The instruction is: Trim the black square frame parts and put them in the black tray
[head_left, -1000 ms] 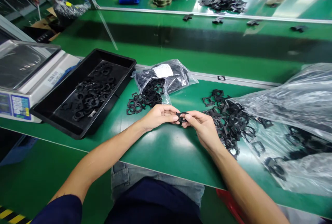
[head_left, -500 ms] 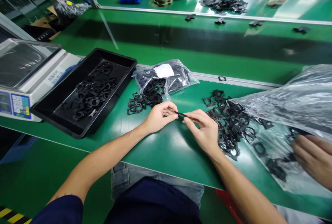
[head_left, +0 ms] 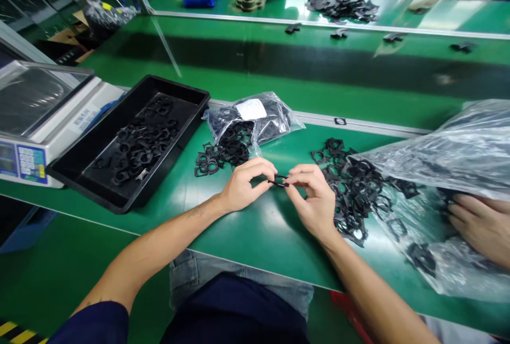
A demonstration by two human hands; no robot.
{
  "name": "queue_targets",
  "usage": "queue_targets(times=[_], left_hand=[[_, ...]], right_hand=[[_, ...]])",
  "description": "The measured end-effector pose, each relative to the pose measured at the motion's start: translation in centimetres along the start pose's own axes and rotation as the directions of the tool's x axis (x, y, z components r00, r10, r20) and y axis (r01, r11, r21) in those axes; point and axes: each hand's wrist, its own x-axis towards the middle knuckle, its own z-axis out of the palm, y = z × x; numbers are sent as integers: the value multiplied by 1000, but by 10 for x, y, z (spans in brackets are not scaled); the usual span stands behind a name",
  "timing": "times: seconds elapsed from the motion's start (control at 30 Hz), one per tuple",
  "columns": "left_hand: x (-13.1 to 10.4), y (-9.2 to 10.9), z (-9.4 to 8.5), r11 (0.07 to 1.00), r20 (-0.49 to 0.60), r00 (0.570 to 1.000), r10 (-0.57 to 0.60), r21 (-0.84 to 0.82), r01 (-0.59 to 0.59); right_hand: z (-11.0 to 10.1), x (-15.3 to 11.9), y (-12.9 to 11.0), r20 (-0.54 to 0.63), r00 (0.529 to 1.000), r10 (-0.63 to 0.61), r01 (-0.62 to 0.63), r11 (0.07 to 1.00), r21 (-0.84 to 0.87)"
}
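L fingers (head_left: 260, 165), R fingers (head_left: 304, 177), pinching blk pc (head_left: 278, 183)

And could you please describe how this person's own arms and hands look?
The left hand and right hand wear no gloves, and no watch shows. Both forearms are bare. A short navy sleeve shows on the left; faint dark marks next to it are too small to read. The right sleeve is out of view.
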Motion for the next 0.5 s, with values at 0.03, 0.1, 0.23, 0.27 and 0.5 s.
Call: queue_targets(times=[0.03,0.1,0.23,0.27,0.5], left_hand=[[0,1,0,999,-9,999,34,27,-34],[-1,1,0,996,-22,997,68,62,-66],[-1,1,0,995,-24,998,58,78,-56],[-1,1,0,997,-22,999,44,72,-42],[-4,-1,2,986,34,986,-163,-39,164]], right_hand=[[1,0,0,-13,1000,0,0,1000,22],[2,-1,0,-30,999,26,-23,997,78],[2,-2,-1,-27,998,57,-55,994,94],[2,-2,-2,-13,999,52,-51,996,75],[-1,-1,0,79,990,118,-120,993,21]])
